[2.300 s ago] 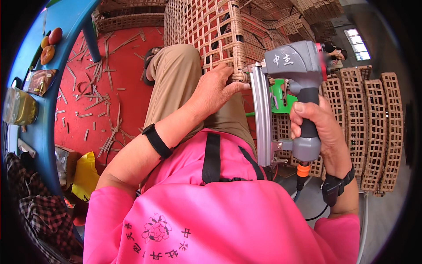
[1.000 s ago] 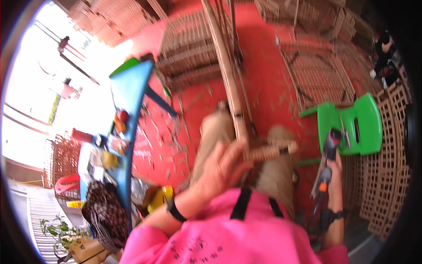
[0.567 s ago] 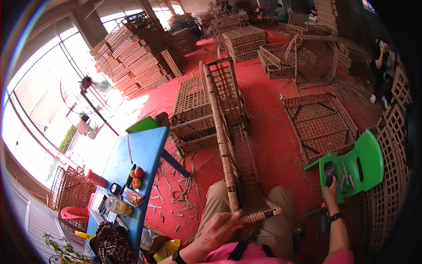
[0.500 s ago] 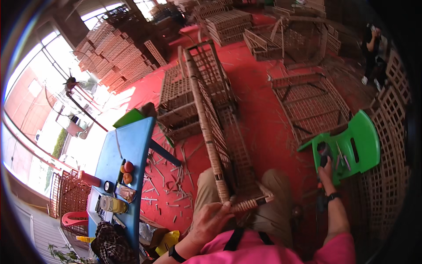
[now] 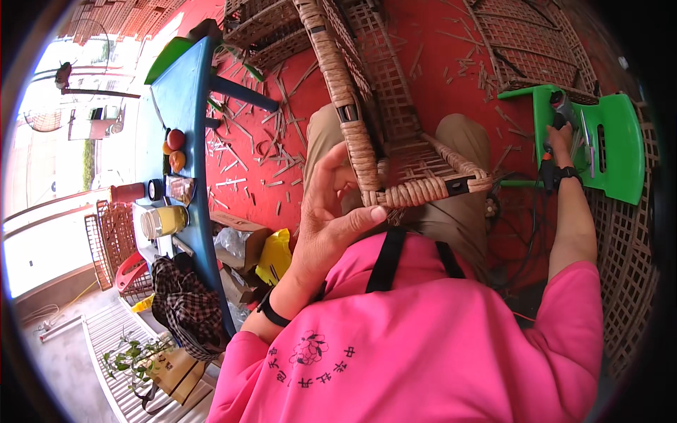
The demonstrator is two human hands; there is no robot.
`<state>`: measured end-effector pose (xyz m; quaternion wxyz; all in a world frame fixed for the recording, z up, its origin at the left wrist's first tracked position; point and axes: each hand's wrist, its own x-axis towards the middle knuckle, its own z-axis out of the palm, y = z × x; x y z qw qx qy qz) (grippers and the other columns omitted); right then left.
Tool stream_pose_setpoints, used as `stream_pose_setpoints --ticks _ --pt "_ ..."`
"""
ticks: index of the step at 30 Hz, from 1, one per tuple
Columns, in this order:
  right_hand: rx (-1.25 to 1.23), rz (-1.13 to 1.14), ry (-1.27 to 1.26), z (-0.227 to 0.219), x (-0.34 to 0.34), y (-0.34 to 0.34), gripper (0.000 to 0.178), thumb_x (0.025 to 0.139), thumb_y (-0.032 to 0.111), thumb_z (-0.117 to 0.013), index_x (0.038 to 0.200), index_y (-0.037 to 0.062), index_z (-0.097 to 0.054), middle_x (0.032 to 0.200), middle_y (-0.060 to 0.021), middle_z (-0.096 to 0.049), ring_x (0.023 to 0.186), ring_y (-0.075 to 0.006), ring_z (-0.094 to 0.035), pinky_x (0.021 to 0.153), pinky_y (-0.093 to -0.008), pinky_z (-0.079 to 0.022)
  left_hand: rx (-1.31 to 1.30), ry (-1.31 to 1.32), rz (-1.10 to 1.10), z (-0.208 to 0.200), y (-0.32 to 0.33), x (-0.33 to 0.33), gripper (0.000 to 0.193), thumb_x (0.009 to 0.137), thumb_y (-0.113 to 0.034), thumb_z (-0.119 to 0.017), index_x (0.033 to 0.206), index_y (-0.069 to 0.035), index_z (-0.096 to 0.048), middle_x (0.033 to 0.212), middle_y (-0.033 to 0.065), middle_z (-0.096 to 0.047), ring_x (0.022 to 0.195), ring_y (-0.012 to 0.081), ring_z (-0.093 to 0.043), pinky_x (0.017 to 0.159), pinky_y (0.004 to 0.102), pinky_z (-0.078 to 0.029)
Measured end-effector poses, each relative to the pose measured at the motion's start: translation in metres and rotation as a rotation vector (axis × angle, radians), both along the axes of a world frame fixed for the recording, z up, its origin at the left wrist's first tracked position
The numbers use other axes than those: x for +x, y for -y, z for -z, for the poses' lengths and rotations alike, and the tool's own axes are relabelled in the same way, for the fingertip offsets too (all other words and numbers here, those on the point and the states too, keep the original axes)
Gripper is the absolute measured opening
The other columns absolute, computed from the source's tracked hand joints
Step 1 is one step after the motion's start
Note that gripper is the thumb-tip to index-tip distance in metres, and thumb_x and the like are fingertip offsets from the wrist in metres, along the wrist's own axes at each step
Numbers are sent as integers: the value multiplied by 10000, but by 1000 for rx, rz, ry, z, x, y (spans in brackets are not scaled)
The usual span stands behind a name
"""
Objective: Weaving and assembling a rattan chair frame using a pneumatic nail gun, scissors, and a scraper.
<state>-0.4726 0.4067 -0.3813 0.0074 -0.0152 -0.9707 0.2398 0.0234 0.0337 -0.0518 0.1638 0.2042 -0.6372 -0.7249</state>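
Note:
A long wicker frame [image 5: 341, 106], its edges wrapped in brown cane, stands between my knees. Its near corner rests in my left hand [image 5: 328, 218], thumb along the bottom edge and fingers behind the upright. Dark gaps show in the wrapping at a few places. Off to the right, my right hand [image 5: 561, 141] is closed on a black and grey hand tool [image 5: 562, 107] at the seat of a green plastic chair [image 5: 620, 148]; its exact kind I cannot make out. Just below that hand hangs an orange and black tool [image 5: 547, 170], with cables under it.
A blue table [image 5: 185, 106] on my left carries fruit [image 5: 175, 139], a jar of yellowish liquid [image 5: 164, 222] and a checked cloth [image 5: 185, 303]. Cane scraps [image 5: 240, 151] litter the red floor. Woven panels [image 5: 532, 46] lie ahead; another lattice panel [image 5: 624, 282] stands at far right.
The view has tipped down toward my lap, so things sit higher in the picture. My left hand has gone from resting over the frame's corner to cupping it from the side.

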Motion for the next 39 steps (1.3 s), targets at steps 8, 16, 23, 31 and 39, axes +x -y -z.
stream_pose_setpoints --ticks 8,16,23,31,39 --pt "-114 21 -79 -60 41 21 978 840 563 -707 1495 -62 -336 1402 -287 -516 1268 -433 -528 1052 -484 -418 252 -39 8 -12 -5 -6 688 890 -72 -703 1471 -9 -338 1147 62 -631 1110 137 -583 1017 311 -428" --pt "-867 -455 102 -224 203 133 597 1006 469 -540 1365 -7 -556 1256 -164 -656 1115 -233 -646 937 -338 -501 -45 140 2 -4 22 -8 563 1060 -521 -374 1333 -76 -584 1065 14 -676 1049 127 -606 938 296 -438" --pt "-1036 -730 304 -288 306 185 750 1033 585 -343 1356 -67 -521 1232 -173 -650 1076 -239 -652 987 -355 -481 -112 79 -83 -3 26 28 580 1061 -501 -383 1285 -6 -589 1019 69 -715 1010 149 -633 922 306 -464" --pt "-994 -777 286 -300 336 197 749 1036 587 -317 1289 -63 -591 1164 -168 -678 1077 -223 -635 1022 -367 -441 78 107 -23 25 25 59 313 1004 -288 -617 1113 1 -670 937 33 -691 899 87 -624 842 239 -479" --pt "-1011 -753 311 -303 341 198 733 1045 568 -305 1268 -61 -607 1146 -162 -689 1065 -209 -636 1023 -363 -434 73 30 67 29 19 53 168 945 -150 -695 1016 1 -672 920 2 -674 878 69 -619 831 235 -491"
